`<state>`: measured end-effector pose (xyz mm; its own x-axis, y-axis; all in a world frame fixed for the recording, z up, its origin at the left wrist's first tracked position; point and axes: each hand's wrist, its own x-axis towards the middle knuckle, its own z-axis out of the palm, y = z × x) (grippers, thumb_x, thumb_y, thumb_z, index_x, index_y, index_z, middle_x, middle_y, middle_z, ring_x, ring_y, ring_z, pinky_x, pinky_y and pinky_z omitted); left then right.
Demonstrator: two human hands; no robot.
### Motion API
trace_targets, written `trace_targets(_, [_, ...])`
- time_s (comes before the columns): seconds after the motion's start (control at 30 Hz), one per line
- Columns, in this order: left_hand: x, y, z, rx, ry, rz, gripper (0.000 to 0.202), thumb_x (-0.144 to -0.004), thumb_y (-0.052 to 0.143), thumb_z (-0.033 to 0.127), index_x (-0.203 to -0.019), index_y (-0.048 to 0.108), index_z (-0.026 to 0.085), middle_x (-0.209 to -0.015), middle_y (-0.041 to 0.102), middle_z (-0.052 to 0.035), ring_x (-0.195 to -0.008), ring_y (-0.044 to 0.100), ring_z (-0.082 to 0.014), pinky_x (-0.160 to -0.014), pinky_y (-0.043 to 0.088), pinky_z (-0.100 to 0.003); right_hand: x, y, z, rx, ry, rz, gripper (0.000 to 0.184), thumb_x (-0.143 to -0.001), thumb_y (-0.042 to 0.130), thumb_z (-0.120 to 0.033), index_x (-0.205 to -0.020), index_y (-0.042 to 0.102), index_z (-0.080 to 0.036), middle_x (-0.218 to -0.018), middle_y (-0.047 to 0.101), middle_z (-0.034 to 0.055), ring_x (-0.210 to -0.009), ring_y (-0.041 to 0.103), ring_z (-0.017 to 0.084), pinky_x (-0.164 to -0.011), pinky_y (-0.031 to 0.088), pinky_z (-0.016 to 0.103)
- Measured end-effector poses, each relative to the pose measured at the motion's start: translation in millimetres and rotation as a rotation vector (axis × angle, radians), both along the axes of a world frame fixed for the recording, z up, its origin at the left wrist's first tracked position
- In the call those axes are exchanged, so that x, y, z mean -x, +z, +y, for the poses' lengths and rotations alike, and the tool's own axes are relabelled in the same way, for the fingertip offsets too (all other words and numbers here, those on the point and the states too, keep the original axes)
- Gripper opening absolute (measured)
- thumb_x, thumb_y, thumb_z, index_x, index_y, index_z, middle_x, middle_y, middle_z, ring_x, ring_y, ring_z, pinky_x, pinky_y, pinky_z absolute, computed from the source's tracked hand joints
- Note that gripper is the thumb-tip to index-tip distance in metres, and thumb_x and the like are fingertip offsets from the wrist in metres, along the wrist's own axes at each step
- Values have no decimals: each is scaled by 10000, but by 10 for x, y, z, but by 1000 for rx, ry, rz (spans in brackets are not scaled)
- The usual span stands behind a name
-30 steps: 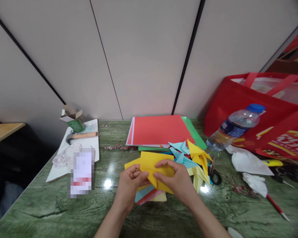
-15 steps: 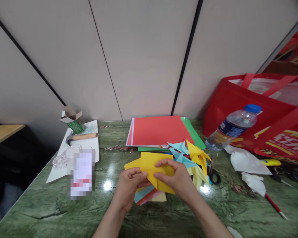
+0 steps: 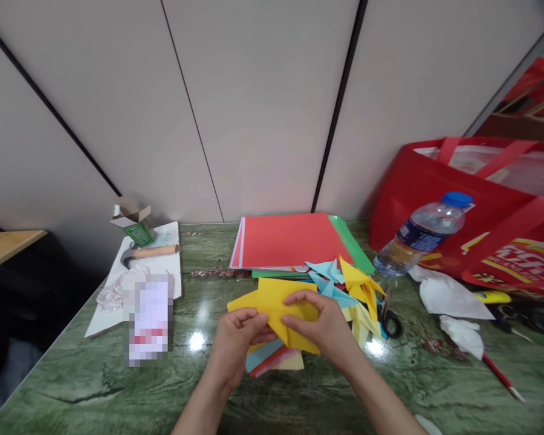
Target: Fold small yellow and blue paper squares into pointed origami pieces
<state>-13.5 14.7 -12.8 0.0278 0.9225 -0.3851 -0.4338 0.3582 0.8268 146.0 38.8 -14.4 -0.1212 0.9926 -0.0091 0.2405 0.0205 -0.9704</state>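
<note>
A yellow sheet of origami paper (image 3: 276, 296), partly folded, is held between both hands above the table. My left hand (image 3: 240, 338) pinches its left side between thumb and fingers. My right hand (image 3: 320, 320) grips the right side, thumb and index finger bent over the paper. Beneath it, coloured paper squares (image 3: 272, 356) in blue, red, pink and cream stick out; the rest of them is hidden. Just right of my right hand lie folded paper pieces: light blue ones (image 3: 333, 290), a bright yellow one (image 3: 361, 284) and a pale yellow one (image 3: 361, 323).
Red and green sheets (image 3: 294, 238) lie at the back. Scissors (image 3: 392, 323), a water bottle (image 3: 421, 232), a red bag (image 3: 494, 211), tissues (image 3: 456, 296) and a red pen-like stick (image 3: 501, 374) are at right. At left, a white board (image 3: 172, 281) bears a hammer (image 3: 152, 251), beads (image 3: 113, 293) and a small box (image 3: 138, 229).
The hands and the yellow paper hold almost the same pose. The view has shifted very slightly.
</note>
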Motion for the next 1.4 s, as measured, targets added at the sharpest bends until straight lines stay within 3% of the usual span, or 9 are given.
trace_targets(0.4, [4,24,-21,-59,-22,61,169,-582,758,247,-655,687,112,-650,718,-60,-589,665,-170,-635,554,-287,1,16,-3,3,-5,-22,166,-604,682,-237,-758,638,-196,-835,668,23,-787,592,206,-707,446,298])
trace_targets(0.6, [-26,9,-17,-103,51,223,211,-558,764,286,-620,667,110,-588,704,-46,-553,655,-166,-599,557,-272,13,10,-12,-5,-30,-40,159,-614,676,-244,-759,633,-195,-826,663,21,-777,593,204,-698,451,294])
trace_targets(0.83, [-52,40,-13,-107,83,252,233,-530,776,287,-639,656,119,-585,702,-32,-541,656,-170,-566,561,-268,8,44,-19,-19,-23,-22,173,-611,672,-245,-769,629,-189,-828,659,24,-772,594,202,-703,458,296])
trace_targets(1.03, [-24,15,-11,-81,24,165,198,-565,764,273,-625,646,126,-576,704,-33,-496,648,-155,-552,553,-257,0,62,-15,-4,-24,-12,187,-601,683,-258,-766,628,-189,-792,655,15,-729,596,197,-642,466,276])
trace_targets(1.17, [-5,-1,5,-3,21,83,240,-514,795,261,-608,618,129,-567,706,-34,-482,654,-160,-540,548,-253,-7,45,-7,-18,-18,-4,164,-604,687,-254,-745,636,-188,-782,664,14,-721,602,191,-627,465,264])
trace_targets(1.4, [22,21,26,-2,4,109,243,-557,771,290,-670,648,113,-573,703,-50,-500,657,-166,-568,548,-269,-23,21,23,-65,28,-12,66,-632,667,-234,-602,647,-179,-653,689,22,-660,626,189,-634,471,275])
